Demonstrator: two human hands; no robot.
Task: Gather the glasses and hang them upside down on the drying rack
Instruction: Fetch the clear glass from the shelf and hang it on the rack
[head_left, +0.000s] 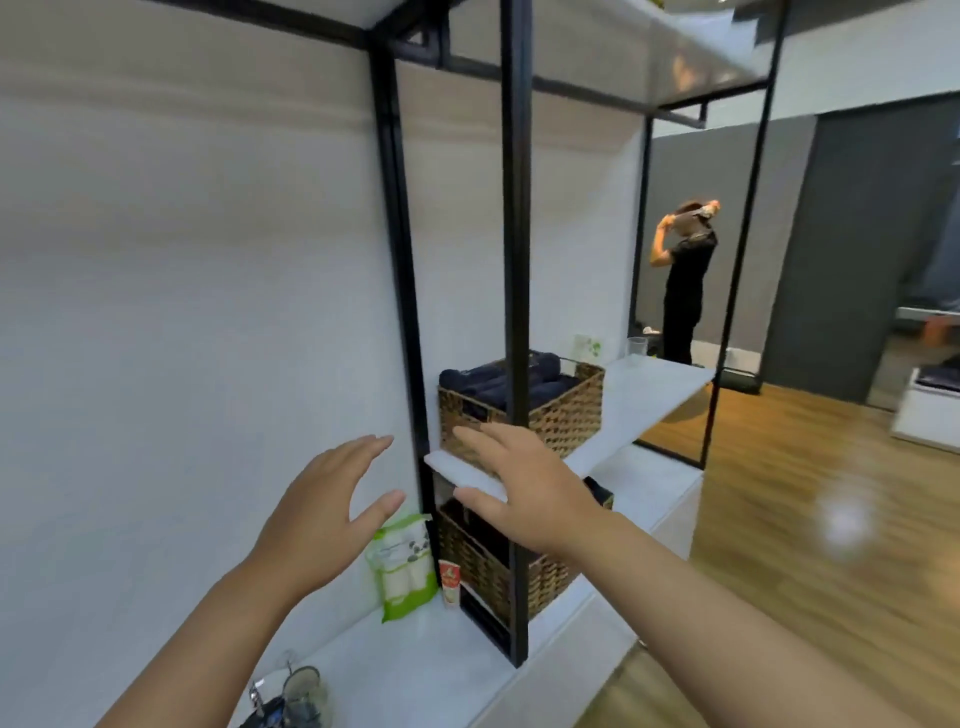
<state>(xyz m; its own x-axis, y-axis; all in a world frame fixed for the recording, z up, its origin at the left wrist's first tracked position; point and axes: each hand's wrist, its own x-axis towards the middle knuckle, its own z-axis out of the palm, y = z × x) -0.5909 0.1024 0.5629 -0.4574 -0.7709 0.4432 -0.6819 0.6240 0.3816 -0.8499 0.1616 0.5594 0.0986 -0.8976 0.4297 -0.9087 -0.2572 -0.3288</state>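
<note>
Both of my hands are raised in front of me with the fingers spread and nothing in them. My left hand (324, 512) hovers before the white wall. My right hand (524, 486) is in front of the black shelf frame (515, 312) and its white middle shelf (649, 387). An upturned glass (304, 688) stands on a dark drying rack (267, 714) at the bottom edge, on the white counter (415, 670). A clear cup (636, 345) sits at the far end of the middle shelf.
A wicker basket (561, 410) of dark towels stands on the middle shelf, another basket (488, 561) below it. A green-and-white packet (402, 569) and a small red cup (450, 582) stand on the counter. A person in black (685, 291) stands far behind. Wooden floor lies to the right.
</note>
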